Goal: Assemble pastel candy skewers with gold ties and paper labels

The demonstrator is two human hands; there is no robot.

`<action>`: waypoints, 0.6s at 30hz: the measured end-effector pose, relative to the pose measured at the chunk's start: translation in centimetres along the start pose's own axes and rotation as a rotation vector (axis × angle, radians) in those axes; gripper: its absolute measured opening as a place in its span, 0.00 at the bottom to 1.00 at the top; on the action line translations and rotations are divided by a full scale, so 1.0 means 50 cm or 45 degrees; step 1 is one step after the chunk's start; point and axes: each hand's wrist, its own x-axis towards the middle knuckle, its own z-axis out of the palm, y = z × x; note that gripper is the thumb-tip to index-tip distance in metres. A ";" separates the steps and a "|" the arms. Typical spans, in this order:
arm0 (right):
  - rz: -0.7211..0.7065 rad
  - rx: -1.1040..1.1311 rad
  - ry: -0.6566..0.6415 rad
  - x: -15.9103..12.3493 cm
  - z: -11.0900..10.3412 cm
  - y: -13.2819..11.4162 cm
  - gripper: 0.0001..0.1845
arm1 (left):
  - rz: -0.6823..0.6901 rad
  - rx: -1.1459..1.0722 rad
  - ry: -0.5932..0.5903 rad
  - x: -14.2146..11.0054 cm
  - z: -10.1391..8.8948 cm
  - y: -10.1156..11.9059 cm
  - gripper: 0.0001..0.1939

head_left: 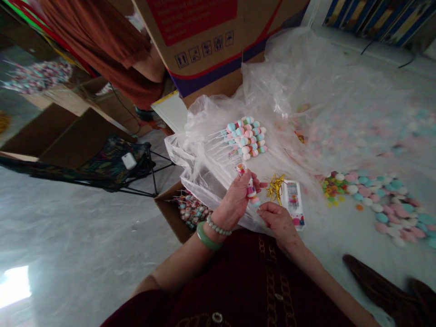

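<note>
A skewer of pastel marshmallow-like candies (251, 190) in a printed clear wrapper lies in my left hand (235, 200), whose fingers are closed round it. My right hand (279, 223) is pinched close to the lower end of this skewer; a thin pale tip shows at its fingertips, too small to name. Just beyond the right hand are a bunch of gold twist ties (275, 187) and a white pack of printed bags (293, 202). Ahead of the left hand, a stack of candy skewers (245, 136) rests on clear plastic sheeting (204, 156), white sticks pointing left.
Loose pink, blue and white candies (395, 200) spread over the table at right, beside small fruit-coloured pieces (333, 190). An open carton (172, 213) of wrapped skewers stands below left. A folding chair (112, 159) holds a phone (129, 161). Behind are a large carton (211, 59) and another person (102, 41).
</note>
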 end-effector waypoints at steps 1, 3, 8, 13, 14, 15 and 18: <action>-0.004 -0.008 0.013 0.002 -0.002 0.001 0.09 | 0.009 0.043 -0.012 -0.001 -0.001 -0.003 0.16; -0.026 -0.030 0.064 0.003 -0.004 0.002 0.10 | 0.016 0.079 -0.047 -0.002 -0.003 -0.010 0.17; -0.102 0.069 0.091 0.008 -0.003 0.002 0.10 | -0.063 -0.053 -0.115 -0.001 -0.006 -0.028 0.16; -0.073 0.238 0.096 0.017 0.003 0.004 0.09 | -0.100 -0.127 -0.154 -0.002 -0.002 -0.045 0.14; -0.087 0.229 0.087 0.018 0.005 0.003 0.09 | -0.073 -0.137 -0.164 -0.002 -0.002 -0.048 0.14; -0.097 0.223 0.074 0.018 0.006 0.002 0.09 | -0.063 -0.155 -0.175 0.000 -0.002 -0.049 0.14; -0.117 0.218 0.050 0.017 0.006 -0.004 0.09 | -0.201 -0.191 -0.239 0.008 -0.009 -0.041 0.15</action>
